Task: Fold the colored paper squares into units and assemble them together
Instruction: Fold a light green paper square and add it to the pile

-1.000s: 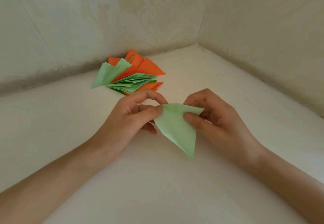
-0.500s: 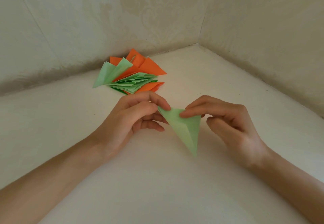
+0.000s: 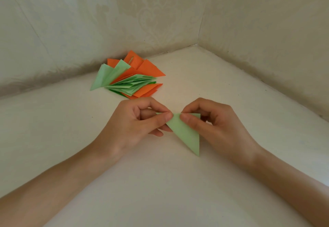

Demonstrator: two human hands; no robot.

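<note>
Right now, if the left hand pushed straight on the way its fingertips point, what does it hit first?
The right hand: its fingertips pinch the same green paper triangle just across from the left hand, nearly touching. Depth is unclear from one view.

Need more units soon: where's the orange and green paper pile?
Head view: the paper pile lies left of centre near the back wall, beyond the left hand.

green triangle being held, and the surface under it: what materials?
The green triangle looks like thin matte paper: crisp creases, flat layers. The surface is off-white and matte, maybe painted plaster or board; the look leaves it open.
</note>
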